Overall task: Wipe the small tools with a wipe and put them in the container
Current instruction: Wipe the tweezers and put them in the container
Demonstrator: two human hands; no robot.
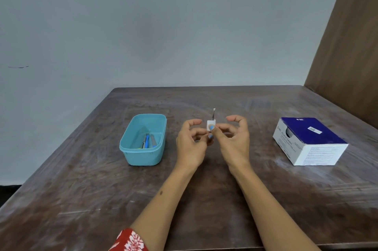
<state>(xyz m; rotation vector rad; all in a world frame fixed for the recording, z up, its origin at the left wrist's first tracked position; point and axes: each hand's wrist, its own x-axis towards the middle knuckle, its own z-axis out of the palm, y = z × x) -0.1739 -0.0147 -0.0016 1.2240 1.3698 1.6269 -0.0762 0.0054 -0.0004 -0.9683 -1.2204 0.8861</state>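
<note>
Your right hand [231, 138] pinches the white wipe [211, 125] round a thin metal tool [213, 113], left hand [191, 142] pinching its lower end above the tabletop [204, 199]. Looks mid-wipe; next it probably goes left into the teal container [131, 148].

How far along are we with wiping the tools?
Some tools already lie in the teal container. In hand: the left hand holds a small metal tool upright while the right hand pinches a white wipe round it. Left: put it in the container; no other loose tools visible on the table.
</note>
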